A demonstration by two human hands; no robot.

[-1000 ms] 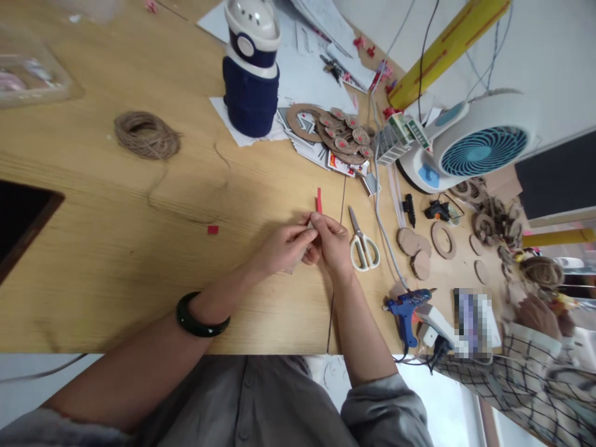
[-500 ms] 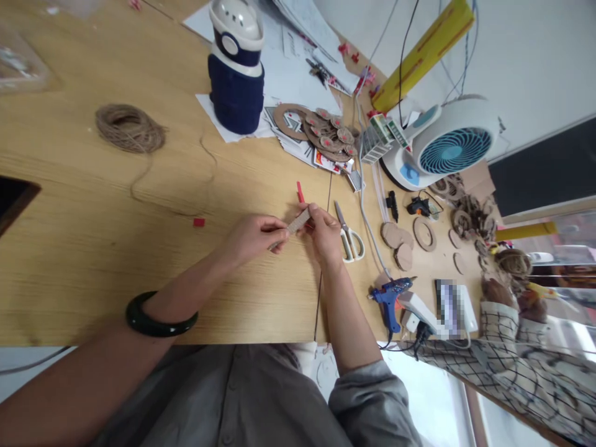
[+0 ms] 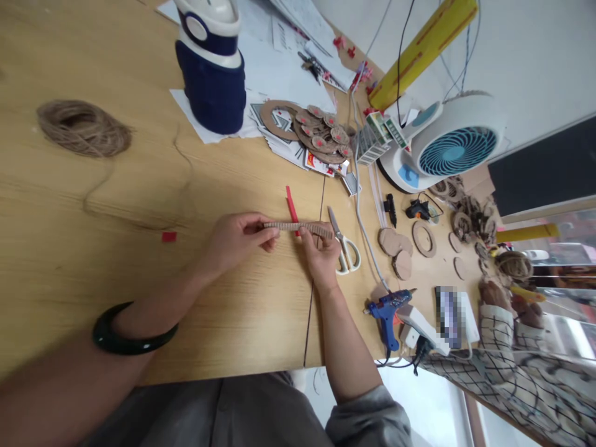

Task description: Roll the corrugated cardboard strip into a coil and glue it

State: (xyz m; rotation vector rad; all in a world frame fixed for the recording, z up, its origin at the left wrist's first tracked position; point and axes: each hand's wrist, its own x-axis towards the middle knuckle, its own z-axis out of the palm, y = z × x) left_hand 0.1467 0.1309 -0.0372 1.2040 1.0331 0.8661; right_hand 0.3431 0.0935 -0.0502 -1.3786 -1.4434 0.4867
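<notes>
Two bare hands meet over a wooden table (image 3: 233, 323), holding a narrow corrugated cardboard strip (image 3: 284, 226) level between them. The left hand (image 3: 235, 242) pinches its left end between thumb and fingertips; the right hand (image 3: 322, 251), fingers drawn in narrow, grips it toward the right end. A thin red strip (image 3: 291, 202) passes behind the cardboard, its far end jutting away from the person; whether fingers touch it cannot be told.

The right hand's outer side is close to white-handled scissors (image 3: 342, 239), blades pointing away. Just past them, a pale cable (image 3: 357, 202) runs down toward a blue glue gun (image 3: 386, 307) near the table's front edge. A dark seam crosses the wood beneath the right hand. On the left there is more room: broad wood grain reaches a small red square (image 3: 169, 236) and, farther off, a twine coil (image 3: 84, 128).
</notes>
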